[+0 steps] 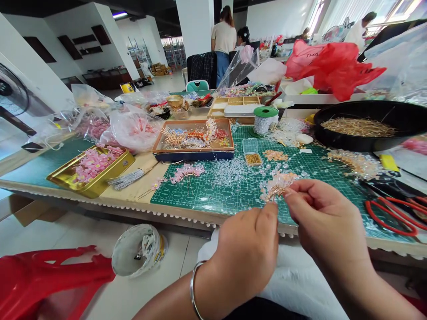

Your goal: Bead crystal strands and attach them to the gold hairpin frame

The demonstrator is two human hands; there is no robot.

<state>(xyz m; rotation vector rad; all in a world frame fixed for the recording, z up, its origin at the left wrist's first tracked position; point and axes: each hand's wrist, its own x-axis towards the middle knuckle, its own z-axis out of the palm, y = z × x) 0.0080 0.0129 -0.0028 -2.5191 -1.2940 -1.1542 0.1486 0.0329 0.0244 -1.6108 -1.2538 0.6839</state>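
A long surface (140,192) is stretching across the view and is carrying many craft materials, and on it a green cutting mat (213,198) is lying, printed with white grid lines. On the far right a wide black bowl (333,138) is holding a heap of thin golden strands, and behind it a red plastic bag (347,66) is resting. Near the middle, an open box (193,155) with dark blue outer side is containing beaded pieces in several colours. Farther left, a golden tin (91,190) is standing slightly turned, and pink flowers (96,164) are filling it. The left hand (250,249) is curling its fingers closed and is pinching the lower end of a beaded ornament (279,184); the right hand (323,218) is pressing thumb and forefinger together at the right end of this same ornament. To the right of the hands, red-handled tools (398,214) are lying near the edge. The ornament, pale pink with golden stems, is staying in the air just above the mat. A spool (266,123) with green top is standing behind. A small clear case (252,152) is sitting open with golden beads (253,159) inside, and loose clear beads (227,171) are spreading beside it.
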